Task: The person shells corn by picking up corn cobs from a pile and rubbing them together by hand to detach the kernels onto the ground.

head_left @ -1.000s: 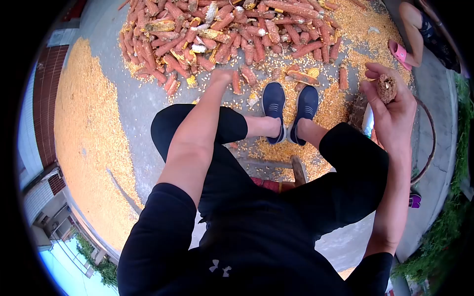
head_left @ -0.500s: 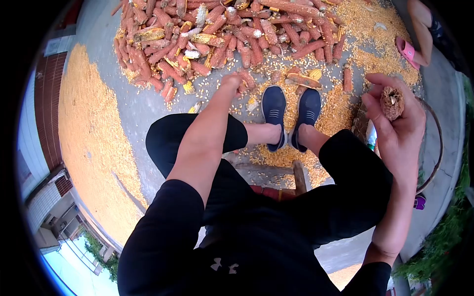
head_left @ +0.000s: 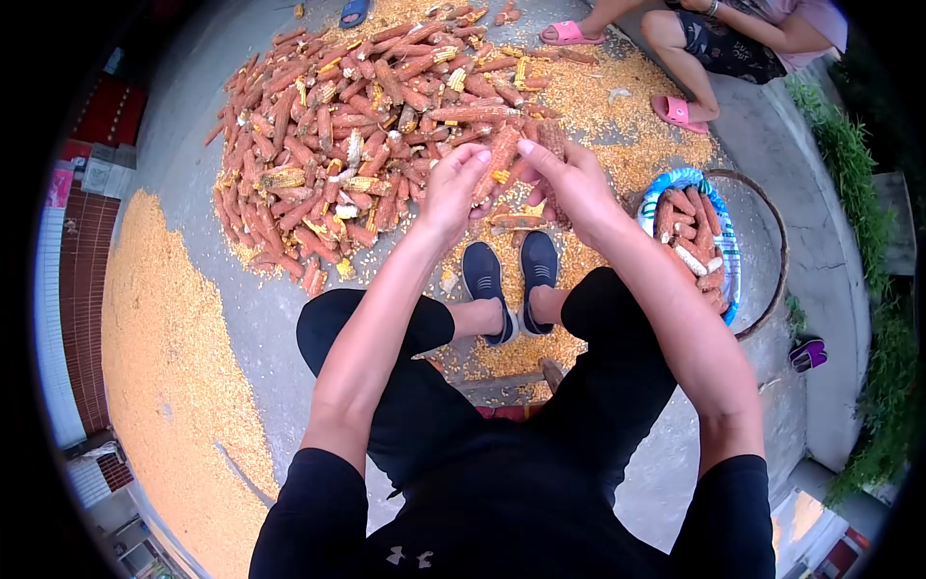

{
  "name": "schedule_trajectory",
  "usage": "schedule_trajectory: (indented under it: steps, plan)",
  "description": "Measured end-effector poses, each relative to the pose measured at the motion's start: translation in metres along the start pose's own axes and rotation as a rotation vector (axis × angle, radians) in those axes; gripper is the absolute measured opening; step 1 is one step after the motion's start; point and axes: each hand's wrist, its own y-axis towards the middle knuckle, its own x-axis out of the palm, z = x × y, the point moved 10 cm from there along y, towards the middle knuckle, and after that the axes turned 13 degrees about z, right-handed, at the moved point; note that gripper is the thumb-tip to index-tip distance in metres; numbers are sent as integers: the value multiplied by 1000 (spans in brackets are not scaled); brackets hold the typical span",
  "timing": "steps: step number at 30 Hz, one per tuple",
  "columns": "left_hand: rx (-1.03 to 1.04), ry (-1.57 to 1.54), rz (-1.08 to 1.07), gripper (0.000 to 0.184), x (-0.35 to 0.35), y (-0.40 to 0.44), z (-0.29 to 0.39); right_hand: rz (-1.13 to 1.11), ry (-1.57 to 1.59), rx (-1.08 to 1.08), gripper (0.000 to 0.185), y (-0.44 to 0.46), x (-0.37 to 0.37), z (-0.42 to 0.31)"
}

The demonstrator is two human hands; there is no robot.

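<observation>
My left hand (head_left: 451, 191) is closed on a reddish corn cob (head_left: 501, 154) that has a few yellow kernels left near its lower end. My right hand (head_left: 577, 188) meets it from the other side, its thumb against the cob's edge. A darker, browner corn cob (head_left: 553, 142) shows along my right fingers and appears to be gripped in that hand; part of it is hidden. Both hands are above my shoes, at the near edge of a big pile of cobs (head_left: 338, 145). Another cob with yellow kernels (head_left: 518, 221) lies just beyond the shoe tips.
On my right stands a basket with a blue-and-white lining (head_left: 731, 253) and a tall hoop handle (head_left: 779, 227), holding several cobs. Loose kernels (head_left: 174, 386) cover the ground at left. A person in pink sandals (head_left: 678, 112) sits at upper right. Purple footwear (head_left: 808, 354) lies farther right.
My right hand has come in from the far right to meet my left. My left hand has lifted a cob from the pile's edge. The view has shifted, showing the basket and the other person.
</observation>
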Motion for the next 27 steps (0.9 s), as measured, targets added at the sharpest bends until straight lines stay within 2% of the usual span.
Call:
schedule_trajectory:
  steps: [3,4,7,11,15,18,21,24,27]
  plan:
    - [13,80,-67,25,37,-22,18,-58,93,42,34,0,2,-8]
    - [20,94,-77,25,42,-26,20,-67,89,62,28,4,2,-5]
    - [-88,-63,-178,25,40,-28,21,-157,174,17,23,2,12,-11]
    - [-186,-300,-185,17,37,-24,20,-210,292,-57,22,8,19,-19]
    - [-301,-174,-190,39,26,-16,-4,-105,236,-100,19,17,16,-27]
    - [-362,-283,-91,53,19,-22,-11,-37,55,-106,21,22,11,-24]
    - [-402,-326,-188,59,29,-32,-5,-38,174,-115,25,24,19,-26]
    - [-291,-374,-87,48,13,-19,4,-47,129,-98,29,28,30,-21]
    - [-220,-441,-84,39,-3,-10,11,22,-28,-230,21,16,34,-33]
